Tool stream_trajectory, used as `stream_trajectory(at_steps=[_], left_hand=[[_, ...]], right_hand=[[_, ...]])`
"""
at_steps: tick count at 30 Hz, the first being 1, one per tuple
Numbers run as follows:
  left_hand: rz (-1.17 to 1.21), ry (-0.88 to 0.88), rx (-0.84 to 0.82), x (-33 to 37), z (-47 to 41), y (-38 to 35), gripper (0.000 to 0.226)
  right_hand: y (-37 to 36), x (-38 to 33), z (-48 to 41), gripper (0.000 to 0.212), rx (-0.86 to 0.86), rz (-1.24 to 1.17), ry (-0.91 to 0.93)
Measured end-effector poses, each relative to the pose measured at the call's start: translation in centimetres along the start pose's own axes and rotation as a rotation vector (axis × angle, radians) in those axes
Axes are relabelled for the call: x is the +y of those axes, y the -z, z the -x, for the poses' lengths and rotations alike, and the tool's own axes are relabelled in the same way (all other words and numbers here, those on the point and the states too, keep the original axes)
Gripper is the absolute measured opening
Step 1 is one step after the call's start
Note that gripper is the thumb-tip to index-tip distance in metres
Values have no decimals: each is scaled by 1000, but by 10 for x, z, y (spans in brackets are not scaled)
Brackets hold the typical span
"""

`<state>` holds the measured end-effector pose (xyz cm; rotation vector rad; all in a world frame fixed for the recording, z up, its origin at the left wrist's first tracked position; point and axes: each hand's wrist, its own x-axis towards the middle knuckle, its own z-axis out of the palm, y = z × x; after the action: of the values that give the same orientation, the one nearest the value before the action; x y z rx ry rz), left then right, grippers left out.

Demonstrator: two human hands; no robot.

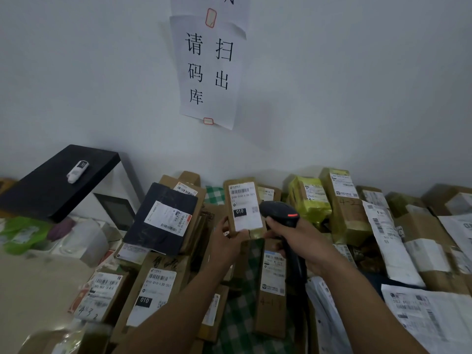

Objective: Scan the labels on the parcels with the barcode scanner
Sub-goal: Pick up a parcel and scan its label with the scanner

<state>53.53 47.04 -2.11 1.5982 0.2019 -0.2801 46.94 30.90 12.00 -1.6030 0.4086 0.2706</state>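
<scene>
one parcel [238, 192] is up off the heap, a small brown box held upright in the left hand [227, 242]. its fingers are curled round the box's lower end with the thumb on the left edge, and the white label [246, 205] faces the camera. the barcode scanner [279, 213] sits just right of that parcel, its head almost touching the edge. the right hand [304, 241] is wrapped round the grip; can't tell if a finger is on the trigger. my guess is the scanner's too close and side-on to read. i'd back it away from the parcel, swing the nose to face the barcode at the label's top, and tilt the box a touch against glare. the other parcels [155, 290] lie below and either side of it.
</scene>
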Motion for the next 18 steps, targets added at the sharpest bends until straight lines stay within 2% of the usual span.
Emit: stream_trajectory(at_steps=[4,10,13,18], left_hand=[[11,32,8,19,-48,-7,55],[-5,118,170,37,-140,-29,58],[-27,213,255,40,-180,-38,71],[-233,374,312,38,-217,-49,90]], right_hand=[[10,-11,-43,24,62,26,-6],[19,-9,-115,24,68,66,-43],[20,4,-142,25,64,54,-82],[23,24,-173,24,40,52,-127]])
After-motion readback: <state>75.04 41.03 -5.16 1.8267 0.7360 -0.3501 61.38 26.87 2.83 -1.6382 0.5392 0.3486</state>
